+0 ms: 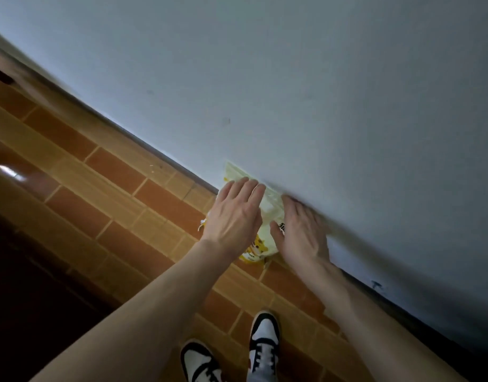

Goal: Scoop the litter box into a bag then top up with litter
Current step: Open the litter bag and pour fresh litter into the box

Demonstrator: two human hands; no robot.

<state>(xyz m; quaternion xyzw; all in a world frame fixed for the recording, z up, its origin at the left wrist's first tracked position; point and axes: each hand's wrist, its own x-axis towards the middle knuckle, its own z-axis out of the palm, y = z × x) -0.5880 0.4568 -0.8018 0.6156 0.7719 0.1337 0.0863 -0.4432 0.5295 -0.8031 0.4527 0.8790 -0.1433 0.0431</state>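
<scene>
Brick-pattern tiled floor (105,172) meets a pale wall (292,78); frame tilted and blurred. Litter bag (267,213), yellow-white with a cartoon cat print, leans against the wall directly under both hands. Left hand (234,216) over its near side, fingers straight and spread, gripping nothing. Right hand (300,232) on the wall side, fingers extended, motion-blurred; contact uncertain. No litter box, scoop or waste bag in view, so scooping progress cannot be judged. Apparent step: fetching litter; top-up not yet done.
</scene>
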